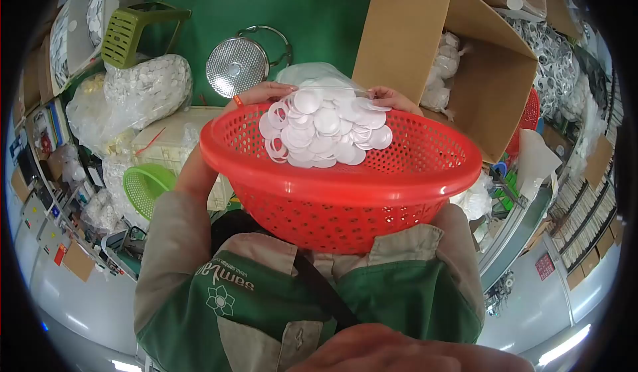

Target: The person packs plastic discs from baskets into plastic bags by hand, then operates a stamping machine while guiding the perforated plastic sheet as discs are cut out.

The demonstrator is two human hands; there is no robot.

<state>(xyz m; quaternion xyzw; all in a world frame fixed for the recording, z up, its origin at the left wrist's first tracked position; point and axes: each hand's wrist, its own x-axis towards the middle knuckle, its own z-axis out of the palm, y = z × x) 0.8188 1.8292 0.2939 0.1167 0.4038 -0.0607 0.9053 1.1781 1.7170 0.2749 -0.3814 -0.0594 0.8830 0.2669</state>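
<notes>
A heap of white round discs (325,123), with a few rings among them, lies at the mouth of a clear plastic bag (309,73) and spreads into a red perforated basket (339,189). The basket is tilted against the front of my body. At the bag's left edge, my left hand (267,93) pinches the plastic, its wrist by the far rim. My right hand (393,98) grips the bag's right edge, fingers partly hidden behind the plastic and discs.
Beyond the basket, an open cardboard box (399,36) holds white bagged items. A round metal stool (237,66) and a green plastic stool (123,36) stand on the green floor. Filled bags (149,89) and a green basket (147,189) are at the left.
</notes>
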